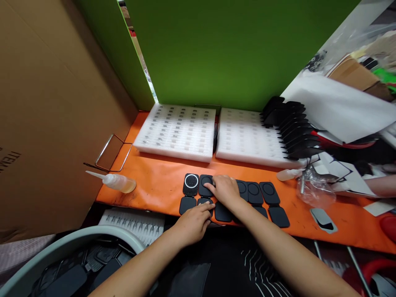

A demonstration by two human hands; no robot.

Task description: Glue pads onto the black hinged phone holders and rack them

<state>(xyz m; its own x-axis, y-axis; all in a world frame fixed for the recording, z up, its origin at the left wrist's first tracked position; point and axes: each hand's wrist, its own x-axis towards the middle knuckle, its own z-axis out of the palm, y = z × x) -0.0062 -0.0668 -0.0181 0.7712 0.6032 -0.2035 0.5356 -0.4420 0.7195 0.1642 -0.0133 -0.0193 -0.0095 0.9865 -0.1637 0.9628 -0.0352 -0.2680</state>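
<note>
A row of black folding wireless chargers lies unfolded along the orange tabletop (154, 181), each with an upper ringed pad and a lower plain panel. Both my hands are on the second folding wireless charger (203, 181) from the left. My right hand (225, 190) grips its upper pad at the right, thumb pressed on the ring and fingers bent. On the lower panel rest the fingers of my left hand (193, 220), some bent at the near edge. The leftmost charger (191, 185) shows a pale ring around a textured disc. My right hand and forearm partly cover the chargers beside it.
Two white foam trays (176, 153) (247, 157) stand behind the row, with black plates (297, 128) stacked at the right one. A dropper bottle (119, 182) and wire frame (107, 150) are at left. A tub (93, 231) of black parts stands below. Green panels (235, 53) border the back.
</note>
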